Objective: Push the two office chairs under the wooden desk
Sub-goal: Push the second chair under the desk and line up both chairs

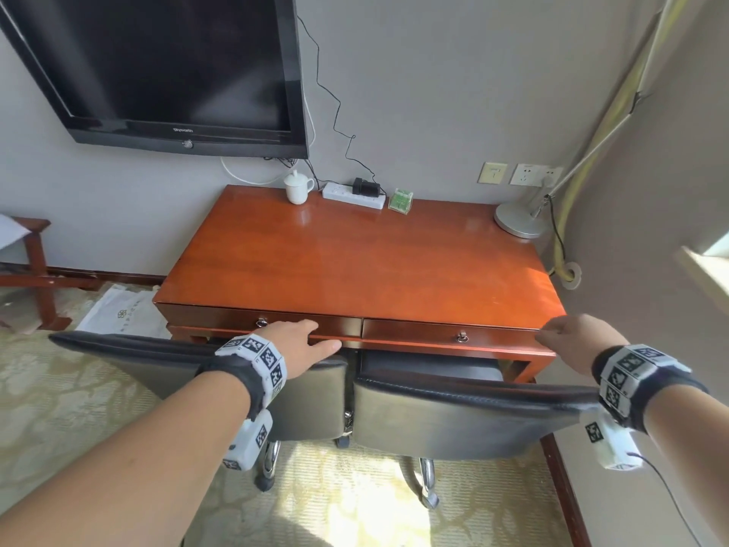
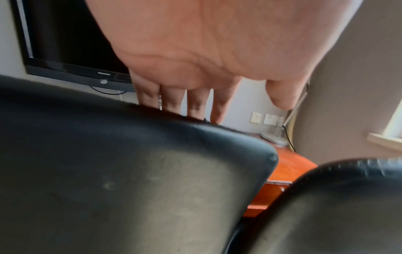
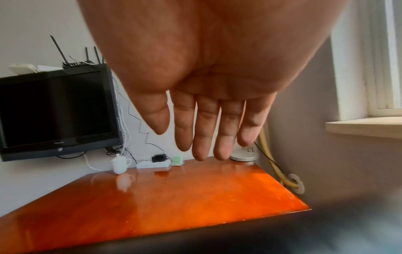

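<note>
We have both hands out flat over the chair backs. Our left hand (image 1: 298,341) has straight fingers held together, holding nothing, reaching past the top of the left chair (image 1: 165,365) toward the drawer front; our right hand (image 1: 572,341) is likewise flat with fingers extended, empty, at the right corner of the desk (image 1: 355,262).

The two chairs stand side by side in the lower middle of the head view, their seats partly tucked beneath the desk front, their backs outside it. The right chair (image 1: 465,416) sits just beside the left, nearly touching.

To finish well, we judge the palms should come onto the top edges of the backs and press straight toward the wall, evenly, so the wheels roll without twisting the chairs into each other or into the desk legs.

Each chair faces the wall at the top of the frame; each back's long edge runs left to right, roughly parallel to the desk's front edge, the left one skewed slightly.
</note>
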A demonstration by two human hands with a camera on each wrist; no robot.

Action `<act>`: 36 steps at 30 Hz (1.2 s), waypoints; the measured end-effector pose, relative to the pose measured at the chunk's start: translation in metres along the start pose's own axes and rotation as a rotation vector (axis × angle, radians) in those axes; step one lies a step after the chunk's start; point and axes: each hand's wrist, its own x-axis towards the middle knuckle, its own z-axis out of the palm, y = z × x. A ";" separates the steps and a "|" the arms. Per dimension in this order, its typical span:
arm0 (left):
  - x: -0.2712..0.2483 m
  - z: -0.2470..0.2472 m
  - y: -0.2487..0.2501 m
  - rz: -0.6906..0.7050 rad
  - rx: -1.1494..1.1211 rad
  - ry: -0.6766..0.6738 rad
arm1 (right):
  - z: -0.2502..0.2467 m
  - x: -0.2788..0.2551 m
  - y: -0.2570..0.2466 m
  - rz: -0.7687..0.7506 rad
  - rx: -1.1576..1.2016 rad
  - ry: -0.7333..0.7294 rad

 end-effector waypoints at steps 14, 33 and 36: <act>-0.011 -0.008 -0.131 0.004 0.009 0.098 | 0.039 -0.049 -0.157 -0.083 0.060 -0.063; -0.026 -0.008 -0.186 0.138 0.085 0.040 | 0.119 -0.111 -0.210 0.002 -0.113 -0.075; -0.028 -0.011 -0.186 0.148 0.097 0.027 | 0.123 -0.108 -0.206 -0.007 -0.141 -0.044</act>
